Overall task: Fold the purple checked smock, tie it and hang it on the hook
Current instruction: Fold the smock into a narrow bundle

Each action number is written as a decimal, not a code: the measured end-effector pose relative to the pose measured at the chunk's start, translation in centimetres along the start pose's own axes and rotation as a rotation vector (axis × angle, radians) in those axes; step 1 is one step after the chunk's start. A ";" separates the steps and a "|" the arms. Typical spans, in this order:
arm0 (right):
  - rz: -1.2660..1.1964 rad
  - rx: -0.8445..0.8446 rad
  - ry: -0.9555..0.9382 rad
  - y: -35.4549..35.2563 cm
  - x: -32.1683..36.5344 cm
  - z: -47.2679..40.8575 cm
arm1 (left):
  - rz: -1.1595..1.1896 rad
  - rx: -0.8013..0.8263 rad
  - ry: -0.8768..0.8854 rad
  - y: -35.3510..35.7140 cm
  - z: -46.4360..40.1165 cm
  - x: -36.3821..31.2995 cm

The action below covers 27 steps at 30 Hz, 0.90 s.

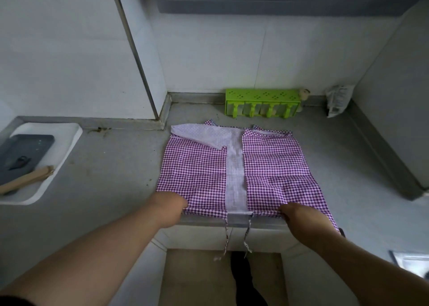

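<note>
Purple-and-white checked cotton smock (234, 168) lies flat on the grey counter (111, 166), its hem at the near edge under both my hands. My left hand (170, 207) and right hand (301, 217) each grip a hem corner, equally near; the cloth's length runs away from me toward the lime-green plastic rack (262, 102).

purple-and-white checked smock (274, 164) with pale lilac lining, lime green rack (262, 104), white tray (67, 140), grey counter (111, 166)
</note>
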State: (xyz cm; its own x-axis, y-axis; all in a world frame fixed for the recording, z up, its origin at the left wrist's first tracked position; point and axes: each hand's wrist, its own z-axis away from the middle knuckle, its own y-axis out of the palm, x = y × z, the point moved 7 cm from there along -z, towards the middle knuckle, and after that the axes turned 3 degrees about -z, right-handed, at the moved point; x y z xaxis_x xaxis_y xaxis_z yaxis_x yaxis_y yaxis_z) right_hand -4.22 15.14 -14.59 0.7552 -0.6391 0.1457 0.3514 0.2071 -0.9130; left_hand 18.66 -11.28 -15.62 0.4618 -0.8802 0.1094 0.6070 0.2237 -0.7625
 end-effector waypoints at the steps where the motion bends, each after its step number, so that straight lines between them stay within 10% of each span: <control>1: -0.019 0.016 0.018 -0.8 -0.1 0.3 | -0.006 0.027 0.022 -0.7 0.5 0.3; 9: 0.031 0.195 -0.093 -8.3 0.5 -0.4 | 0.017 0.153 0.064 -6.8 1.9 2.7; 27: 0.046 -0.020 0.041 -14.8 -3.2 -23.5 | 0.193 -0.477 -0.336 -18.7 -11.6 9.7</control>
State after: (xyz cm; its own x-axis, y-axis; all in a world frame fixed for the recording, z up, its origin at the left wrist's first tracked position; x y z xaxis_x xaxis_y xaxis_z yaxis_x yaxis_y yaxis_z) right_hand -24.85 -3.24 -10.49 0.7470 -0.6590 0.0877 0.3048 0.2223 -0.9261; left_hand 4.29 -28.82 -7.66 0.7601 -0.6453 0.0764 0.1713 0.0855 -0.9815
